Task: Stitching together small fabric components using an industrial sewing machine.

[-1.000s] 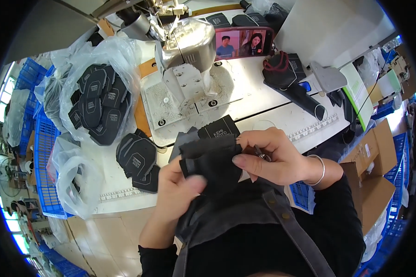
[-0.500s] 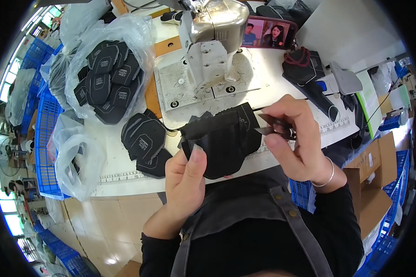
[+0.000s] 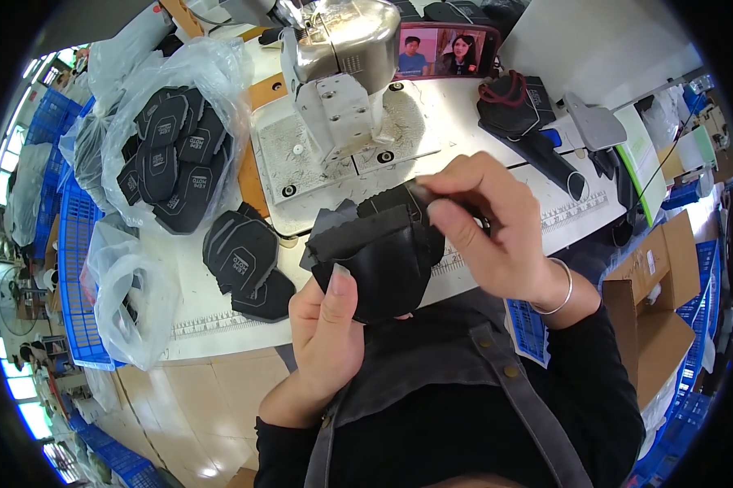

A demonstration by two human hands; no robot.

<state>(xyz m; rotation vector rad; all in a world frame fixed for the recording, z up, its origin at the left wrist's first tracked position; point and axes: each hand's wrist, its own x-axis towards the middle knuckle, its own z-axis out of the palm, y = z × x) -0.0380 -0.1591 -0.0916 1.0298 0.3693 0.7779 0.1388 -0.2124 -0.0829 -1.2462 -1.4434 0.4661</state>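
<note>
My left hand [image 3: 331, 337] clamps the black piece [image 3: 387, 281] by its edge, the rest spreading rightward from that grip — seemingly for steadiness — while whether my right hand [image 3: 497, 232], just beyond, grasps anything I cannot tell.

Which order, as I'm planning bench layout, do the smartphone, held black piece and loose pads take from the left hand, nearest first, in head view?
1. Black piece, held in the left hand.
2. Loose pads, left on the table.
3. Smartphone, back right.
</note>
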